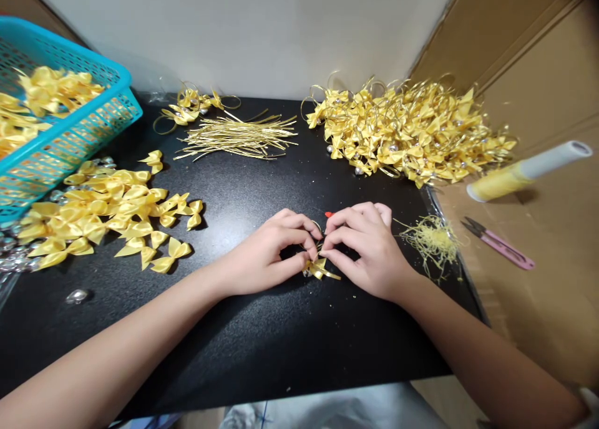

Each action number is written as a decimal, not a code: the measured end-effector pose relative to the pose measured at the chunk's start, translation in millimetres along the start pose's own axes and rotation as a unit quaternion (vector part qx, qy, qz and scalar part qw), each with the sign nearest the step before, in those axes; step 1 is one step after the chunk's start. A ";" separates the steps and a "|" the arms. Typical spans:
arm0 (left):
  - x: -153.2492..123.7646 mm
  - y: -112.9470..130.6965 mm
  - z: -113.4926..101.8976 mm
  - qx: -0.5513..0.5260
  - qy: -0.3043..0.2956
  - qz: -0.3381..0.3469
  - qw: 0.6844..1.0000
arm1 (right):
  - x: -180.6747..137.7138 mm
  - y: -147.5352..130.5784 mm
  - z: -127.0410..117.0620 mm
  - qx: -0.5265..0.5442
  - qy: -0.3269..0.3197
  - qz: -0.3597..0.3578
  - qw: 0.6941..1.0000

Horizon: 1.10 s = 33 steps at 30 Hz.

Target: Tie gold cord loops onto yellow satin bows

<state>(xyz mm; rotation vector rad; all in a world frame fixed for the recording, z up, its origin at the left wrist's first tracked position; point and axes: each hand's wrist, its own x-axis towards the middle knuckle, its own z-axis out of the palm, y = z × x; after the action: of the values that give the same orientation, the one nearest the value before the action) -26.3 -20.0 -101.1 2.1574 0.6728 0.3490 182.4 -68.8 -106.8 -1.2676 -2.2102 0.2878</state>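
Note:
My left hand (274, 251) and my right hand (367, 245) meet at the middle of the black table (262, 342), fingers pinched together on one small yellow ribbon bow (319, 269). A thin gold loop shows between the fingertips. A small red object (329, 214) lies just behind my right hand. Loose plain yellow bows (107, 211) are spread at the left. A bundle of gold cords (236, 136) lies at the back middle. A large heap of finished bows with gold loops (412, 130) fills the back right.
A blue plastic basket (79, 126) with yellow bows stands at the far left. Silver bells (77, 296) lie near the left edge. At the right lie yellow thread scraps (433, 242), pink thread snips (500, 245) and a yellow thread spool (524, 172). Cardboard lines the right side.

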 end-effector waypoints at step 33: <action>-0.2 0.5 2.1 0.013 -0.003 0.011 1.000 | 3.8 7.3 -7.4 -0.023 0.038 0.035 0.998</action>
<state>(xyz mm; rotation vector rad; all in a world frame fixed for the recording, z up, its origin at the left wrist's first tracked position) -25.4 -21.7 -102.1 2.1912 0.6538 0.3469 190.4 -62.4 -102.7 -1.3611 -2.1227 0.2131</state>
